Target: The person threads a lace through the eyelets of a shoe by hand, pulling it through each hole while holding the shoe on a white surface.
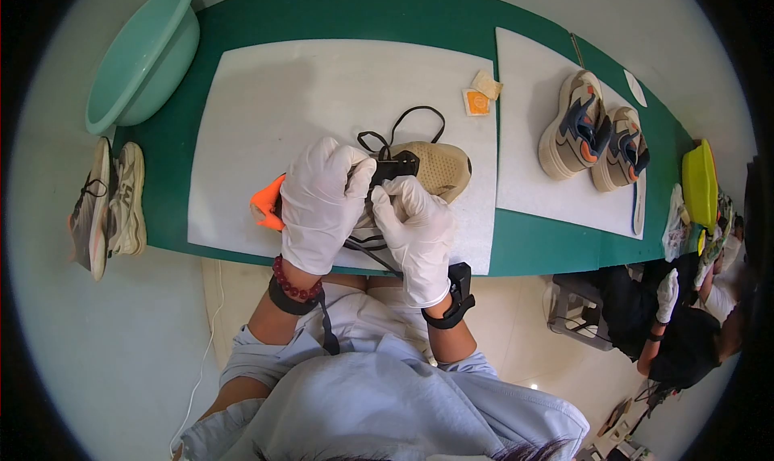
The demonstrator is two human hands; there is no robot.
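Observation:
A sneaker (439, 167) with a tan mesh toe and an orange heel (268, 203) lies on a white mat (242, 98), toe to the right. Its black shoelace (419, 110) is loose, looping beyond the shoe and trailing below it. Both my hands wear white gloves. My left hand (322, 203) is closed over the shoe's middle, its curled fingers gripping black lace near the black tongue area (395, 169). Just right of it, my right hand (415, 231) pinches at the lacing on the near side. The fingertips partly hide what they grip, and my hands cover the shoe's middle.
Two orange-and-white packets (477, 102) lie at the mat's upper right. A pair of sneakers (574, 126) stands on a second white board (524, 195). More shoes (125, 199) and a green basin (149, 58) are left. A yellow-green container (700, 183) and a seated person (693, 332) are right.

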